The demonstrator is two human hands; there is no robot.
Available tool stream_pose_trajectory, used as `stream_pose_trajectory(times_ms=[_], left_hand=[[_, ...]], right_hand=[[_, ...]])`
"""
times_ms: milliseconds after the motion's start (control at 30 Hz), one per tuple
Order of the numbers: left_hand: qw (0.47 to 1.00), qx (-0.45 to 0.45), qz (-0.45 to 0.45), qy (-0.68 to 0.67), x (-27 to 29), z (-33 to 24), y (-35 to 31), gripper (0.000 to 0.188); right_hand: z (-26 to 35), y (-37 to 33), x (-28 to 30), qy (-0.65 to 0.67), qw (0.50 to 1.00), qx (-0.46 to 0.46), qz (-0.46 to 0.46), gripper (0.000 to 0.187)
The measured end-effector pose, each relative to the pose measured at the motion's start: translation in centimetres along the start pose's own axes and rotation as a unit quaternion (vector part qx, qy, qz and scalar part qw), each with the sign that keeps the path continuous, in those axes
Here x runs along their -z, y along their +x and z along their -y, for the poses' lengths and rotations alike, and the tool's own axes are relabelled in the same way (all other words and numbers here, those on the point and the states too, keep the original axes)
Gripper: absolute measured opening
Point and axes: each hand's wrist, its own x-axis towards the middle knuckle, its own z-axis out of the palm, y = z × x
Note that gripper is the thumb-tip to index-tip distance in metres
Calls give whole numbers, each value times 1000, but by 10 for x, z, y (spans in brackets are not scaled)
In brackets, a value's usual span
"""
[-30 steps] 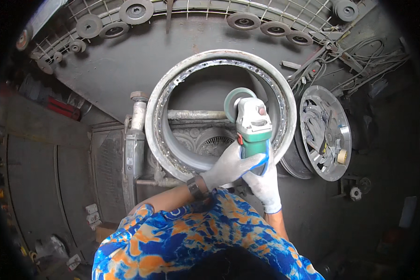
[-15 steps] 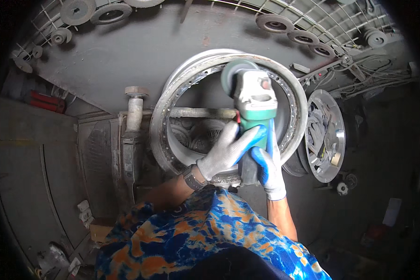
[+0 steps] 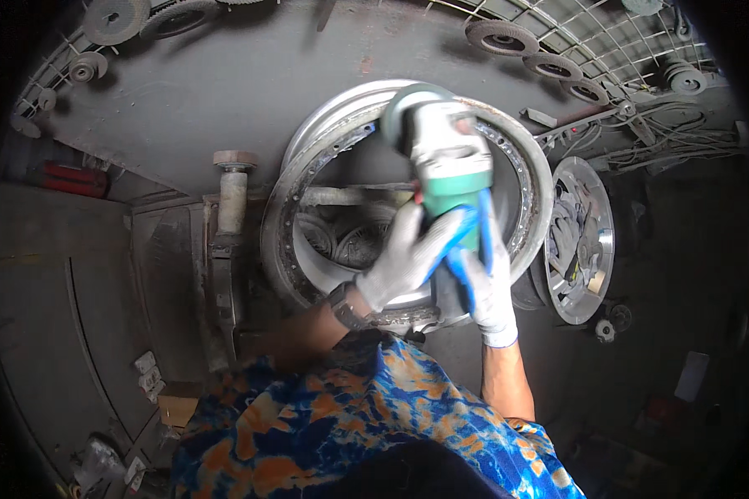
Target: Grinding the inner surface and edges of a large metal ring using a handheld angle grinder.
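Both my hands, in white gloves with blue palms, grip a green angle grinder [image 3: 459,190] with a silver head. My left hand [image 3: 412,249] wraps its body from the left, near a red part. Lower on the right side, my right hand [image 3: 484,279] closes round the body by the dark rear end. The round greenish disc [image 3: 398,116] sits over the far inner edge of a metal wheel rim [image 3: 285,249]; whether it touches is blurred. Small holes run round the rim's inner ledge. Through its opening show a bar [image 3: 333,197] and more round metal parts below.
At the right stands a second rim [image 3: 595,299] with gloves in it. Worn discs [image 3: 503,37] hang along a wire mesh at the back. Cables [image 3: 666,125] lie at the far right. A post with a round cap [image 3: 235,160] rises left of the wheel.
The grinder head has shifted slightly left along the rim's far edge and blurs with motion. Both hands keep their hold. The whole view has shifted slightly.
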Motion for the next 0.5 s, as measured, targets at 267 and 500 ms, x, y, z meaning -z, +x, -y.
stream_pose_trajectory(times_ms=[267,500], left_hand=[[998,-1,23,-55,-4,-23,14,28],[985,-63,-145,-64,7,31,-41,51]], right_hand=[[-2,-3,-15,46,997,-18,-61,89],[-1,11,-13,-100,984,63,130,88]])
